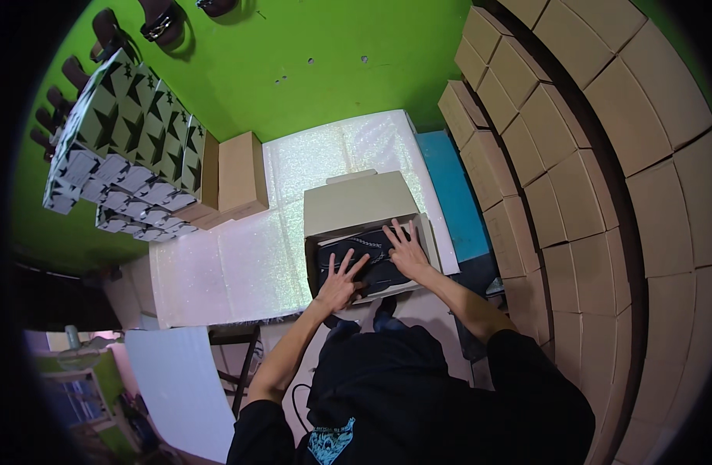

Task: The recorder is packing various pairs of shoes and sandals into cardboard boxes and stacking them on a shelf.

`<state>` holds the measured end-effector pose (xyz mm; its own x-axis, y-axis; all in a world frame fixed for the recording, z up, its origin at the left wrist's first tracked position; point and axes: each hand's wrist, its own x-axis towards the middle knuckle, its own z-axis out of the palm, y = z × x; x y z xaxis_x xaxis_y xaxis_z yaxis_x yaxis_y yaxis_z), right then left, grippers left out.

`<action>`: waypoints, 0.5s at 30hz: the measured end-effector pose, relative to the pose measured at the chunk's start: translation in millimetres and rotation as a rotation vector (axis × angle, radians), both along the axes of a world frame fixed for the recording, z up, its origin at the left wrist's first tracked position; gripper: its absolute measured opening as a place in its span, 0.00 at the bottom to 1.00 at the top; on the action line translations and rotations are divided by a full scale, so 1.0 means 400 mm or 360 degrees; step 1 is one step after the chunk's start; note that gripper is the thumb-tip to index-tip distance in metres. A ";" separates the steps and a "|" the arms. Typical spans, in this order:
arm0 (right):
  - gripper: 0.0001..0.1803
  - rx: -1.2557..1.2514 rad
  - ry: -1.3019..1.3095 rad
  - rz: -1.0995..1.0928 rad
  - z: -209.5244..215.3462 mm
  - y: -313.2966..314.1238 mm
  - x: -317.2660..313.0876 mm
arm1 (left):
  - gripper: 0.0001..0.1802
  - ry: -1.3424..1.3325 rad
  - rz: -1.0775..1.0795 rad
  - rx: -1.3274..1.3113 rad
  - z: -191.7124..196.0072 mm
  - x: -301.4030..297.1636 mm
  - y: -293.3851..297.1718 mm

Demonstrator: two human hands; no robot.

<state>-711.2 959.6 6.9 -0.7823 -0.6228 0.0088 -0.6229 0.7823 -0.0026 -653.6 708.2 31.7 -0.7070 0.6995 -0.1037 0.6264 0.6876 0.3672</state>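
Note:
An open cardboard shoebox [357, 203] stands at the front right edge of the table, its lid flap tipped back toward the wall. Inside lies a pair of black sandals [354, 245], one with a chain-like trim across it. My left hand [341, 284] reaches over the box's near left side, fingers spread on the black footwear. Over the right part of the box, my right hand [406, 253] rests with its fingers apart, touching the contents near the inner wall. Both hands partly cover the sandals, and neither grips anything.
The table [240, 271] has a shiny whitish cover. Patterned boxes [131, 147] with dark stars are stacked at left, beside a plain brown box [244, 174]. Stacked brown boxes [557, 201] line the right side. Sandals [164, 23] hang on the green wall. A white panel [178, 387] lies lower left.

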 end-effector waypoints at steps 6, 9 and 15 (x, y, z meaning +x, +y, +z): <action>0.16 -0.0520 0.0101 -0.0539 0.105 0.105 0.059 | 0.25 0.0310 0.0895 0.0381 0.036 0.066 -0.108; 0.21 -0.0752 0.0168 -0.0922 0.078 0.152 0.115 | 0.27 0.0332 0.1283 0.0479 -0.017 0.141 -0.145; 0.29 -0.0639 0.0123 -0.0803 0.085 0.138 0.182 | 0.20 0.0141 0.1168 0.0311 0.038 0.144 -0.129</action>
